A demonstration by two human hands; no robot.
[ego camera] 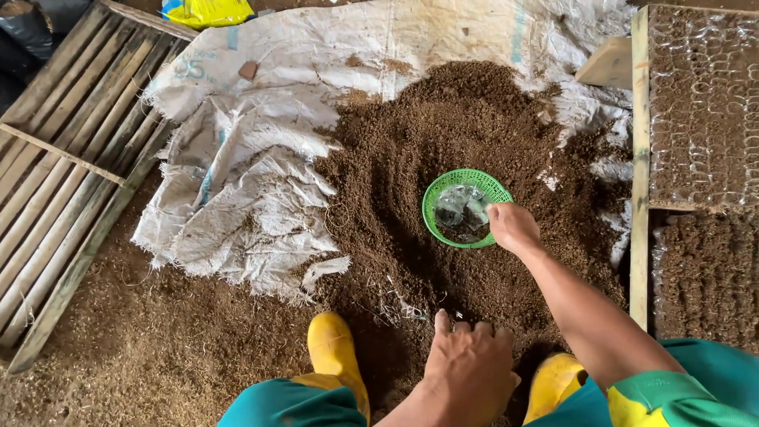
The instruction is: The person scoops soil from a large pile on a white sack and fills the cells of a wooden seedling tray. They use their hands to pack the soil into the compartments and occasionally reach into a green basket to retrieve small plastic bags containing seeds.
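Head-camera view looks straight down on a crouching person, whose left hand (468,365) lies nearest the lens, palm down and fingers spread loose on the dark soil heap (443,150), grasping nothing. Just to either side of that hand sit two yellow rubber boots (335,353), toes pointing away from the person into the heap, with teal trouser legs (292,405) below them. Up and to the right of the left hand, the right hand (512,227) is curled over the near right rim of a small green plastic basket (465,207), fingers closed on its edge. That basket is round, so it has no long axis to speak of; it rests in a hollow of the soil with its mouth facing up, and thin clear plastic pieces (461,210) lie crumpled inside. Beyond and left of the basket, a frayed white woven sack (261,158) is spread under the heap. Farther left of both hands lies a slatted bamboo frame (63,158), its slats running diagonally. Right of the right hand, a wooden-edged tray (639,158) holds rows of small soil-filled plastic pockets (704,103).
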